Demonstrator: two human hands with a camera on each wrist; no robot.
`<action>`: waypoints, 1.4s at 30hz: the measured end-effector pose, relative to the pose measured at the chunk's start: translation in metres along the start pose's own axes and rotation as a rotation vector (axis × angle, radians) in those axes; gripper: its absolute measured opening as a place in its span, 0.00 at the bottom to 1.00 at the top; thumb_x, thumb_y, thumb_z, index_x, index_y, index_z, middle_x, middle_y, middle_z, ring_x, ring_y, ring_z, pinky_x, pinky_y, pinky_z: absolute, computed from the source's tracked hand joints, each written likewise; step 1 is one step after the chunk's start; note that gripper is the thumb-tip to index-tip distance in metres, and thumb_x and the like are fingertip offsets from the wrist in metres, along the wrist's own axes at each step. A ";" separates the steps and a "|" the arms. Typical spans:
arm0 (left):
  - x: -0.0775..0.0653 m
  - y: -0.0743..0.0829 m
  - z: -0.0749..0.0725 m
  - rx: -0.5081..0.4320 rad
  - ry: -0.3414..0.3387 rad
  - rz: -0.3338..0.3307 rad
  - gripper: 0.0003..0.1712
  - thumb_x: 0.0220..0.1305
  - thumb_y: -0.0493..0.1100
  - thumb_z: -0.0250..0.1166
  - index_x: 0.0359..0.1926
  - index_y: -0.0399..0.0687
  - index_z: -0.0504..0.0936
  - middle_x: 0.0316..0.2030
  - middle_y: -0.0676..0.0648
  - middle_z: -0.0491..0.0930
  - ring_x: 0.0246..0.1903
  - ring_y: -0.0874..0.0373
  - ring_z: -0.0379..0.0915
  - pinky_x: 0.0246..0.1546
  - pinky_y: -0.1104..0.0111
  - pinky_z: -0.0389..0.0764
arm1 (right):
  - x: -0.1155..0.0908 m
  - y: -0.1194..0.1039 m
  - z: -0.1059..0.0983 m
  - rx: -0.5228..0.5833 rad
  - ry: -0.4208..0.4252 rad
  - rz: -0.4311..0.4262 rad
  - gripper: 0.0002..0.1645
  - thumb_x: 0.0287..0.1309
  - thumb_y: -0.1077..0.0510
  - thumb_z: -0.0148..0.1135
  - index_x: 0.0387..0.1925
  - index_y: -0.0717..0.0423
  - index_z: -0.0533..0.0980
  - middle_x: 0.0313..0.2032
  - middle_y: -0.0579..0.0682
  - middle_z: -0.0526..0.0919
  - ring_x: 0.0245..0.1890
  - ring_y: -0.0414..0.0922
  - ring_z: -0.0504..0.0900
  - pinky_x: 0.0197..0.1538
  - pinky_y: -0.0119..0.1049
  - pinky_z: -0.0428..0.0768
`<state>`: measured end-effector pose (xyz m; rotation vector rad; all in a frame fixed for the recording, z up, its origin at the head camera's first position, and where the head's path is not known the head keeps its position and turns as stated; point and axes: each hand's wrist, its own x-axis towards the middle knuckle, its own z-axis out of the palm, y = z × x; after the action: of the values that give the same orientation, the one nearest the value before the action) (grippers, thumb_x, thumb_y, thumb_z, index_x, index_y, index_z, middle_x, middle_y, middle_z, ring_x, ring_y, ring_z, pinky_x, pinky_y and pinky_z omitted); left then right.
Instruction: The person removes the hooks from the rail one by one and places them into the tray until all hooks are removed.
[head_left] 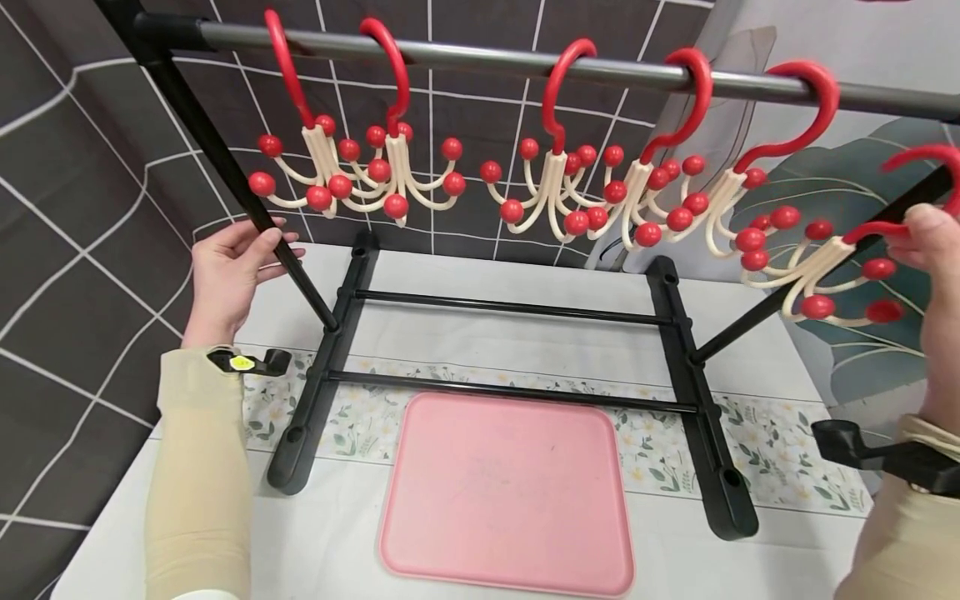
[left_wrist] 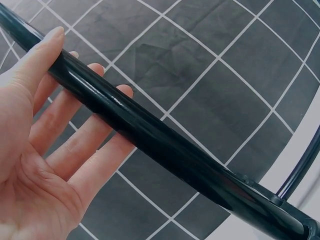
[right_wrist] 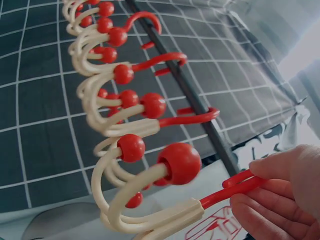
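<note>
My left hand (head_left: 225, 271) holds the slanted black left post (head_left: 225, 167) of a garment rack. In the left wrist view, the thumb lies over the post and the fingers pass behind it. At the right edge of the head view, my right hand (head_left: 932, 242) pinches the red hook of a cream hanger with red ball tips (head_left: 825, 260). The right wrist view shows this hook (right_wrist: 232, 192) between thumb and fingers, apart from the metal bar (right_wrist: 192, 95). Several matching hangers (head_left: 553, 171) hang by their hooks along the bar.
Below the hangers, the rack's black feet (head_left: 693, 400) and crossbars (head_left: 510, 309) stand on a white table (head_left: 322, 550) with a floral strip. A pink tray (head_left: 502, 492) lies in front of the lower crossbar. Dark gridded cloth (head_left: 82, 250) hangs behind and to the left.
</note>
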<state>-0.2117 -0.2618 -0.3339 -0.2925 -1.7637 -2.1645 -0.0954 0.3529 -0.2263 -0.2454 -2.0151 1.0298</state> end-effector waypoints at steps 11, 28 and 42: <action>0.000 0.000 0.000 0.012 0.005 -0.010 0.17 0.66 0.32 0.69 0.53 0.25 0.81 0.38 0.41 0.88 0.34 0.54 0.88 0.38 0.67 0.86 | -0.031 0.004 0.008 0.038 -0.012 0.201 0.16 0.62 0.54 0.72 0.50 0.54 0.86 0.43 0.41 0.88 0.37 0.30 0.85 0.45 0.21 0.76; 0.000 0.001 0.000 0.009 0.004 -0.028 0.16 0.66 0.32 0.69 0.52 0.27 0.82 0.37 0.42 0.88 0.34 0.53 0.88 0.37 0.67 0.86 | -0.094 0.019 0.060 0.061 -0.337 0.046 0.12 0.56 0.63 0.76 0.40 0.65 0.85 0.30 0.39 0.86 0.27 0.36 0.86 0.32 0.21 0.81; 0.000 0.000 -0.003 0.033 -0.004 -0.031 0.17 0.65 0.33 0.70 0.53 0.28 0.83 0.38 0.42 0.87 0.35 0.53 0.88 0.39 0.66 0.85 | -0.134 0.007 0.094 0.232 -0.535 -0.018 0.07 0.55 0.68 0.76 0.37 0.63 0.85 0.31 0.47 0.89 0.27 0.38 0.88 0.26 0.24 0.81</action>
<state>-0.2116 -0.2649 -0.3344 -0.2639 -1.8155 -2.1550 -0.0829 0.2357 -0.3402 0.1940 -2.3265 1.4143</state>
